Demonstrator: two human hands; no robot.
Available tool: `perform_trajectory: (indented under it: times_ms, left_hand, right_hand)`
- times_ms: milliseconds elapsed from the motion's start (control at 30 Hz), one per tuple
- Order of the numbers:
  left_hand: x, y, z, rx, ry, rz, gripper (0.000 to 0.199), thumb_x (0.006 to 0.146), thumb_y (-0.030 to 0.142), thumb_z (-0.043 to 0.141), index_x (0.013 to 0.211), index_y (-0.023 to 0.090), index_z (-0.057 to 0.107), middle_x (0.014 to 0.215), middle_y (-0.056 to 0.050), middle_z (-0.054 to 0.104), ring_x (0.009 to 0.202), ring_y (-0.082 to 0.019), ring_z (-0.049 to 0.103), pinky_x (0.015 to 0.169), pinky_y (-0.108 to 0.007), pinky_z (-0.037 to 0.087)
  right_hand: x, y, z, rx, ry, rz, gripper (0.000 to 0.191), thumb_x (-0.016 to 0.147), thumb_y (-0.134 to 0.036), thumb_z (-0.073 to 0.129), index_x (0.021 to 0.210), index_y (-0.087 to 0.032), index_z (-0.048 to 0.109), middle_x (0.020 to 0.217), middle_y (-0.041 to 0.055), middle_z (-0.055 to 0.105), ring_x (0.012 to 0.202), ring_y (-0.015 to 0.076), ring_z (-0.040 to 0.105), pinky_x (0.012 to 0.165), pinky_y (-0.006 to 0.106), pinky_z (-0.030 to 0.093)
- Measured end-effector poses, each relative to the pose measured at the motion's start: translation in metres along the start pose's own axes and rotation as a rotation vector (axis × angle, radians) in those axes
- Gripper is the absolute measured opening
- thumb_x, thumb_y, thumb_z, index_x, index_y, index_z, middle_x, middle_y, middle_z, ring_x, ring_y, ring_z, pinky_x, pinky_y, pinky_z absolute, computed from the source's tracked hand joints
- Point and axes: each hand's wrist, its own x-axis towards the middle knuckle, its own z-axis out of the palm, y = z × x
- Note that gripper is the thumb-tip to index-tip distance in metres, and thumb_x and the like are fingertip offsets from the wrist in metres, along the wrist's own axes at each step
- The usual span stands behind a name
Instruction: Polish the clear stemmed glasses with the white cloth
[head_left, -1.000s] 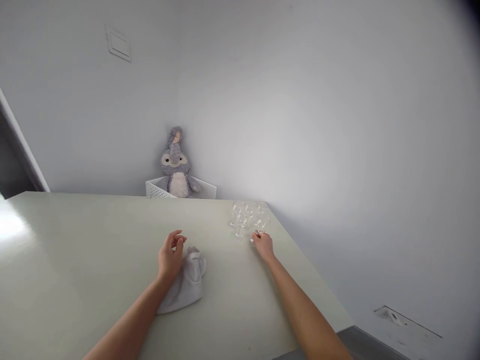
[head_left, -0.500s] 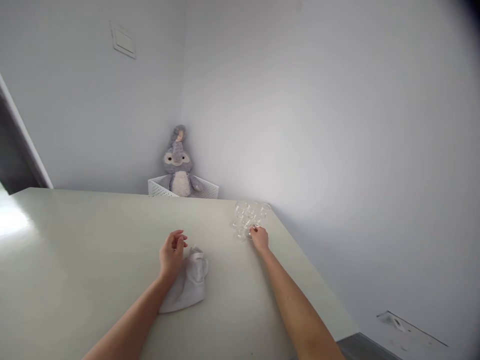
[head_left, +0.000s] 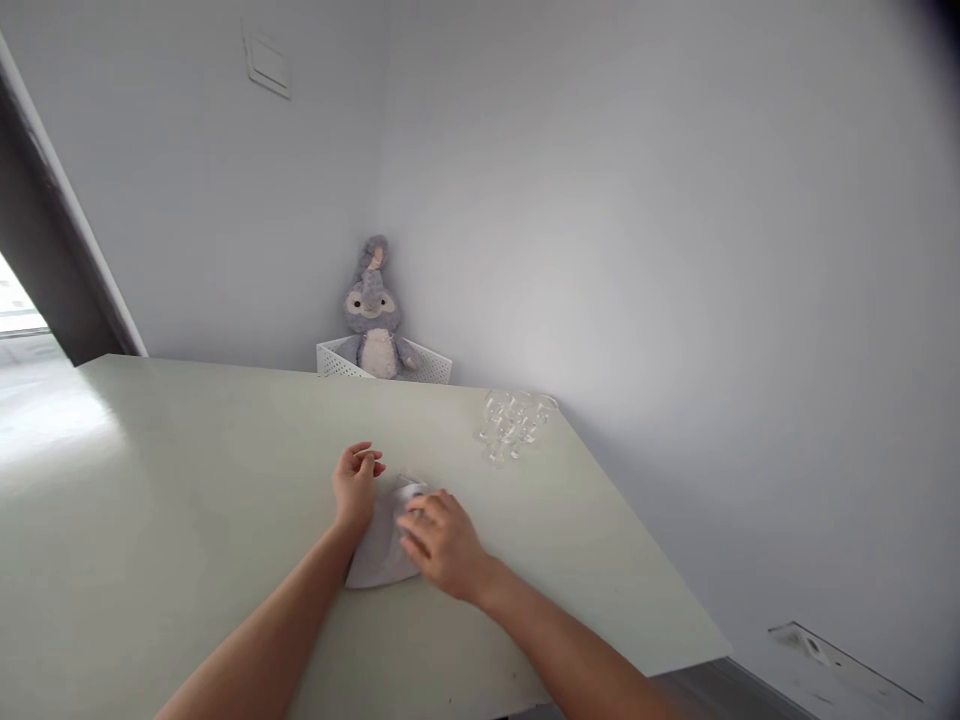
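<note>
A crumpled pale grey cloth [head_left: 380, 545] lies on the table in front of me. My left hand [head_left: 355, 485] rests at its left side, fingers loosely bent and apart, with nothing visible in it. Over the cloth's right part is my right hand [head_left: 446, 543], its fingers spread and somewhat blurred. Whether that hand presses on the cloth or hovers just above it, I cannot tell. Farther back, several small clear glass-like pieces [head_left: 510, 430] stand in a cluster near the table's far right corner, apart from both hands.
The pale green table [head_left: 210, 480] has its right edge running toward me. Behind its far edge, a grey plush toy [head_left: 373, 305] sits in a white perforated basket [head_left: 437, 367]. Walls meet in the corner beyond, with a light switch [head_left: 268, 68] on the left one.
My right hand has left the clear pieces and come back left and nearer, over the cloth; its fingers have spread. The left hand stays beside the cloth. The view has shifted slightly.
</note>
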Motion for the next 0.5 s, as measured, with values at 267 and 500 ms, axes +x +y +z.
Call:
perform_trajectory:
  times_ms: [267, 500]
  left_hand:
    - [0.003, -0.003, -0.001, -0.078, 0.085, 0.03, 0.022, 0.067, 0.026, 0.053, 0.088, 0.018, 0.054, 0.072, 0.0, 0.061, 0.054, -0.009, 0.053, 0.056, -0.022, 0.044]
    - [-0.002, 0.001, 0.001, 0.003, 0.073, 0.016, 0.021, 0.069, 0.027, 0.05, 0.088, 0.019, 0.054, 0.074, 0.0, 0.061, 0.055, -0.01, 0.053, 0.056, -0.024, 0.044]
  right_hand:
    - [0.04, 0.037, 0.046, -0.237, -0.285, 0.08, 0.047, 0.089, -0.038, 0.032, 0.129, -0.014, 0.038, 0.141, 0.0146, 0.026, 0.13, 0.0287, 0.02, 0.104, 0.043, 0.018]
    - [0.097, 0.108, 0.04, -0.366, -0.304, 0.469, 0.048, 0.089, -0.037, 0.029, 0.131, -0.014, 0.036, 0.142, 0.0129, 0.024, 0.131, 0.0251, 0.017, 0.104, 0.038, 0.012]
